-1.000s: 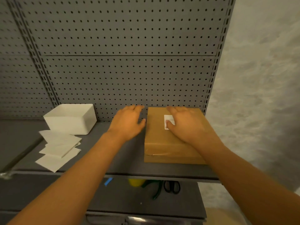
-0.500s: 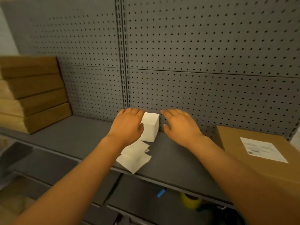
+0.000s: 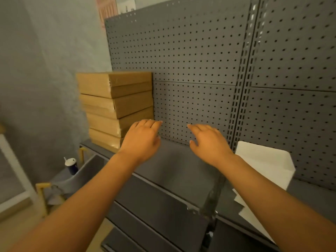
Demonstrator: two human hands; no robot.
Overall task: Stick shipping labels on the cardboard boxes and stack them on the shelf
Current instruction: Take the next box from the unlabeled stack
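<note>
A stack of several flat cardboard boxes (image 3: 116, 104) stands at the left end of the grey shelf (image 3: 174, 170), against the pegboard. My left hand (image 3: 142, 140) hovers palm down just right of the stack's lower boxes, fingers apart, holding nothing. My right hand (image 3: 209, 142) is held out beside it over the bare shelf, also empty with spread fingers. A white tray (image 3: 263, 166) sits to the right of my right arm. White label sheets (image 3: 241, 206) lie in front of the tray, partly hidden by my right forearm. The labelled box is out of view.
Grey pegboard (image 3: 200, 70) backs the shelf. Lower grey shelves (image 3: 154, 206) step out below. At the lower left stand a cup with a straw (image 3: 71, 165), a grey bin (image 3: 89, 166) and a yellow-framed cart (image 3: 42, 190) by the wall.
The view has swung left: the labelled box has left the frame, the white tray has shifted to the right edge, and the box stack is now close to my left hand. Both hands stay empty.
</note>
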